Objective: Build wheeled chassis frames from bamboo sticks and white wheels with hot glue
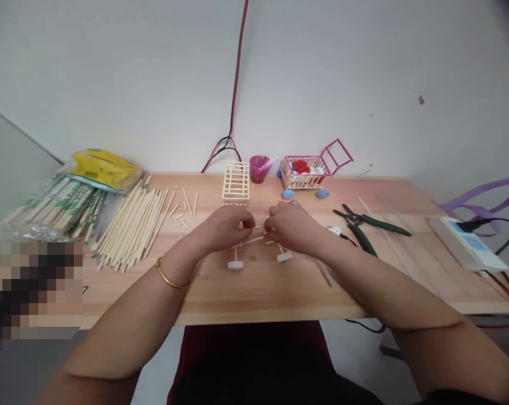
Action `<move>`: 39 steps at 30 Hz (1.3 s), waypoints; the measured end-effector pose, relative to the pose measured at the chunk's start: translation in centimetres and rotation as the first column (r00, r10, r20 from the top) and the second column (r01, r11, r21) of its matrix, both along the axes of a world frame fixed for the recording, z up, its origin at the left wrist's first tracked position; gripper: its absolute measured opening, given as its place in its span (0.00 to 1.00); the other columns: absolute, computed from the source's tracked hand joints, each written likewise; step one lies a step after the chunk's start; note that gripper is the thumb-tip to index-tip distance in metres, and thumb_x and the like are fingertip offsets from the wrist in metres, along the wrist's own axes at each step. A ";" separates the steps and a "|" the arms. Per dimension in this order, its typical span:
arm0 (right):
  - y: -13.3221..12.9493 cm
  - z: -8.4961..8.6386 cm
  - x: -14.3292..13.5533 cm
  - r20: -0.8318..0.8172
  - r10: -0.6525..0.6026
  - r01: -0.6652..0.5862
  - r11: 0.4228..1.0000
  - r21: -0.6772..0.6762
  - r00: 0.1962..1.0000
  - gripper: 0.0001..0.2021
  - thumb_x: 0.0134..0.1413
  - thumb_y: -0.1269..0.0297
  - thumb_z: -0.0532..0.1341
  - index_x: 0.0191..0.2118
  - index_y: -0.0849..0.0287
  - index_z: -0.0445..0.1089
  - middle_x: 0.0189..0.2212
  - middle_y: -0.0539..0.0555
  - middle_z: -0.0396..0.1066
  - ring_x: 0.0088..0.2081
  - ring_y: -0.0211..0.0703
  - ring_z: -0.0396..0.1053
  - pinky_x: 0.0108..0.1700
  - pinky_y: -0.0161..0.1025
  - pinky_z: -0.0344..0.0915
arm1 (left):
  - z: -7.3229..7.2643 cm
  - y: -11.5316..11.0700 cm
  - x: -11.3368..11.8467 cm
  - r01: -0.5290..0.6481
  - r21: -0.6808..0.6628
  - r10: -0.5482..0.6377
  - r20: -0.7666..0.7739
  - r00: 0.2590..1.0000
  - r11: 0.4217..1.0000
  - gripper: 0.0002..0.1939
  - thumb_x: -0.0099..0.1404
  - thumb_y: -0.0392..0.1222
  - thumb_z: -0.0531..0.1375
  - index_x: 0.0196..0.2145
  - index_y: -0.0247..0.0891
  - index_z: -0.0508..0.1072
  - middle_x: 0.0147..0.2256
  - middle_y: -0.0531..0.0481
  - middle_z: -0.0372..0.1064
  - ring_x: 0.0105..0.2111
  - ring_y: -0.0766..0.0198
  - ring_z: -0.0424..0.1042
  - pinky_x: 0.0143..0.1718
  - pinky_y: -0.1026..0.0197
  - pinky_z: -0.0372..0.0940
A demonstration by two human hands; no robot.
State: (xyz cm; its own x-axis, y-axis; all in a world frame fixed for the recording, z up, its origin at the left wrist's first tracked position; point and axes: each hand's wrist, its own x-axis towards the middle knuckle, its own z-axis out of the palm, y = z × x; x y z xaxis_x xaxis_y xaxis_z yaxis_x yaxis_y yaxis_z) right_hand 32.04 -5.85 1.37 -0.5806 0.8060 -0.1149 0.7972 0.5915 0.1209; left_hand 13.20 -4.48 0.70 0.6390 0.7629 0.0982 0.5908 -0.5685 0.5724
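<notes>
A small wheeled frame of thin wooden sticks point(253, 241) is between my hands on the table. Its two near pale wheels, the left wheel point(235, 265) and the right wheel point(285, 257), show below my fingers. My left hand point(227, 228) is closed, thumb and fingers pinched at the frame's left part. From the other side my right hand point(292, 225) curls its fingers onto the frame, close to a whitish part that is mostly covered. My fingers hide the exact grip points and the far side of the frame.
Behind my hands stand a stick crate point(236, 183), a purple cup point(259, 169) and a finished cart point(307, 171) with blue wheels. Loose sticks point(132, 230) and packaged chopsticks point(64, 202) lie left. Green-handled pliers point(358, 225), clear rods point(389, 242) and a power strip point(468, 244) lie right.
</notes>
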 end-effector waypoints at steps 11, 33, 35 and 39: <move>0.5 -0.6 0.8 -0.113 -0.022 0.018 0.999 -0.033 0.993 0.08 0.53 0.65 0.59 0.34 0.58 0.76 0.34 0.57 0.73 0.37 0.47 0.66 0.38 0.41 0.51 | -0.1 0.0 0.2 0.011 0.031 -0.010 -0.047 0.999 0.999 0.07 0.55 0.31 0.58 0.30 0.35 0.76 0.28 0.51 0.73 0.28 0.67 0.68 0.30 0.65 0.60; 1.2 -0.7 3.5 -0.553 0.061 -0.169 0.975 -0.145 0.831 0.05 0.51 0.71 0.61 0.33 0.59 0.76 0.31 0.53 0.71 0.35 0.40 0.66 0.40 0.37 0.60 | -1.2 0.1 1.0 0.065 0.146 -0.044 -0.142 0.989 0.987 0.08 0.57 0.32 0.57 0.29 0.37 0.76 0.28 0.49 0.73 0.30 0.63 0.67 0.34 0.62 0.60; 1.1 -0.5 3.5 -0.574 0.044 -0.171 0.970 -0.170 0.817 0.06 0.50 0.73 0.61 0.33 0.59 0.76 0.31 0.53 0.71 0.35 0.40 0.67 0.40 0.36 0.61 | -1.1 0.1 1.1 0.055 0.133 -0.038 -0.127 0.991 0.990 0.08 0.57 0.32 0.57 0.30 0.37 0.76 0.28 0.50 0.73 0.31 0.64 0.68 0.34 0.62 0.61; 1.0 -0.5 3.5 -0.615 0.009 -0.180 0.960 -0.216 0.788 0.06 0.50 0.73 0.61 0.33 0.59 0.75 0.32 0.52 0.70 0.35 0.39 0.67 0.39 0.35 0.62 | -1.0 0.0 1.0 0.044 0.115 -0.032 -0.103 0.994 0.992 0.07 0.58 0.32 0.57 0.30 0.36 0.76 0.28 0.50 0.72 0.30 0.64 0.68 0.34 0.62 0.61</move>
State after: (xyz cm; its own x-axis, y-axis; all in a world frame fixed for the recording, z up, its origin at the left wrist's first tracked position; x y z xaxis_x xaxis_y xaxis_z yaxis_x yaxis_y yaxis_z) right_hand 35.54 -4.82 0.90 -0.6700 0.7361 0.0959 0.5932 0.6086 -0.5270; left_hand 14.24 -4.51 -0.27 0.6784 0.7251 0.1184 0.6190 -0.6510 0.4394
